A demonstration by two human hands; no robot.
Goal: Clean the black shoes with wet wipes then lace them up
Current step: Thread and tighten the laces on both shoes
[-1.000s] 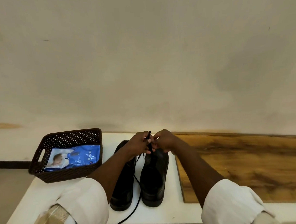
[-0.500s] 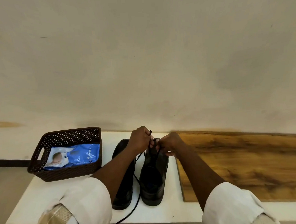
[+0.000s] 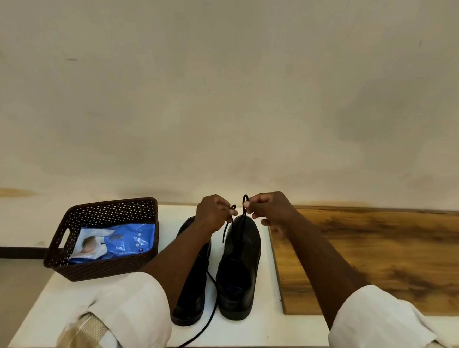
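A: What is in the basket (image 3: 104,266)?

B: A blue pack of wet wipes (image 3: 113,240). It lies flat on the bottom. The basket is dark brown with little holes, and it sits on the left end of the white surface (image 3: 55,308).

A: Where are the black shoes?

B: Side by side in the middle of the surface, just right of the basket. The left shoe (image 3: 191,290) is partly hidden by an arm. The right shoe (image 3: 239,268) is just beside a wooden board (image 3: 391,257).

A: What are the hands doing?

B: Both are up over the far end of the right shoe. The left hand (image 3: 212,214) has its grip pinched tight on one end of the lace (image 3: 228,225). The right hand (image 3: 269,209) has its grip pinched tight on the other end. The hands are near each other but not touching.

A: Is there another lace?

B: Yes, a loose lace (image 3: 206,322) runs between the shoes and hangs over the near edge of the surface.
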